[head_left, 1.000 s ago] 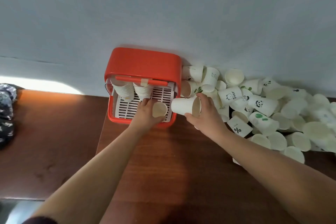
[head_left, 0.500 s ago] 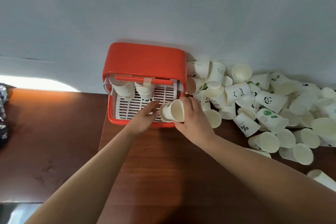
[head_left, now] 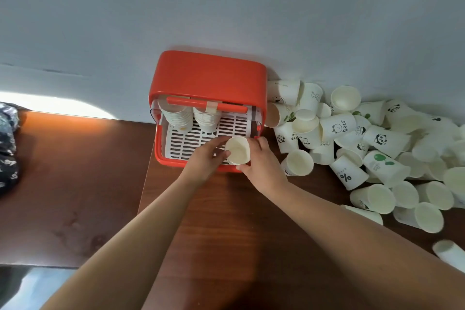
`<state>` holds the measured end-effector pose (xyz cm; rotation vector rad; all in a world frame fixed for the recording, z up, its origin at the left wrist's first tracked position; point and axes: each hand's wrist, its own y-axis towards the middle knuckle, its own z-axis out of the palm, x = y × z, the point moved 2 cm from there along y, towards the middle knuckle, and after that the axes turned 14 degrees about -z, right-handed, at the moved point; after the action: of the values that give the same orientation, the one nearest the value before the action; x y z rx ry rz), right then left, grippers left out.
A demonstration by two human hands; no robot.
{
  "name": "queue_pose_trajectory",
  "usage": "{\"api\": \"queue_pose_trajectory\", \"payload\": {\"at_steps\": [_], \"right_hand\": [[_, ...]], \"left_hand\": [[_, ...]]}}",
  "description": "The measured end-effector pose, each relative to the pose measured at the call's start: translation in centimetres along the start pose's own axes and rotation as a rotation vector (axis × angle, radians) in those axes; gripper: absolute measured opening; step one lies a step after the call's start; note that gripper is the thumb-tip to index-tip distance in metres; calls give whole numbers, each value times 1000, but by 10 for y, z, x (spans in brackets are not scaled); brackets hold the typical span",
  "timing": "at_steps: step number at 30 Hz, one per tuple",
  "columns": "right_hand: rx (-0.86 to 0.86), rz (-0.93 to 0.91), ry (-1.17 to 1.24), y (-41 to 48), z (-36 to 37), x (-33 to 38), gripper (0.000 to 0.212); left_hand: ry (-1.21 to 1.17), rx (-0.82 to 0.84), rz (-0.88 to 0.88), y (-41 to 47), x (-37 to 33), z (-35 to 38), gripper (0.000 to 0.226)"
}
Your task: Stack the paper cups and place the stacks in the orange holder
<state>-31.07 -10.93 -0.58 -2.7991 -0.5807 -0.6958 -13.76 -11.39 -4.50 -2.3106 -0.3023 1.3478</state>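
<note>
- Holding 1 cup (head_left: 237, 151) (maybe a short stack, can't tell) w/ both hands over the front-right corner of the orange holder (head_left: 208, 75). Mouth faces up toward the camera, long axis approx vertical.
- Left hand (head_left: 205, 161) pinches the cup's left side; right hand (head_left: 263, 167) curls round its right side.
- 2 stacks (head_left: 177, 118) stand at the holder's back-left, well beyond both hands. Slatted tray (head_left: 191, 142) shows between them and the cup.
- Judgement: more cups lie to the right in the loose pile (head_left: 377, 138), so the right hand is nearer.
- Holder's front rim sits just under the cup; open table (head_left: 226, 229) lies toward the person.
</note>
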Motion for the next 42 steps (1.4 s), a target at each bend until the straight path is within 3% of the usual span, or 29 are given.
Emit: {"api": "queue_pose_trajectory", "payload": {"at_steps": [5,8,10,13,16,19,22,28,38,42], "right_hand": [[1,-2,63,-8,-11,-9,64],[-18,-17,69,-26,-43,-31,51],[-97,1,55,-41,-69,-59,45],[-239,75,-15,-59,-107,-108,45],[-285,126,-117,-65,-136,-149,60],[-179,109,-212,-62,-148,-179,79],[-33,64,-301,-57,-149,-199,80],[87,-93,-458,-51,-139,-231,71],[101,-359,-636,-37,-121,-232,56],[98,-327,-750,-31,-117,-224,42]], "left_hand": [[33,-169,10,-12,-4,7,36],[-4,-314,55,-33,-17,16,21],[-39,-304,122,-51,-34,30,11],[-56,-180,153,-63,-66,66,13],[69,-106,148,-50,-93,112,37],[217,-122,54,-28,-111,150,84],[366,-138,19,-14,-122,177,100],[500,-178,1,-3,-115,198,86],[387,-257,2,-22,-113,194,69],[333,-288,6,-37,-108,175,68]]}}
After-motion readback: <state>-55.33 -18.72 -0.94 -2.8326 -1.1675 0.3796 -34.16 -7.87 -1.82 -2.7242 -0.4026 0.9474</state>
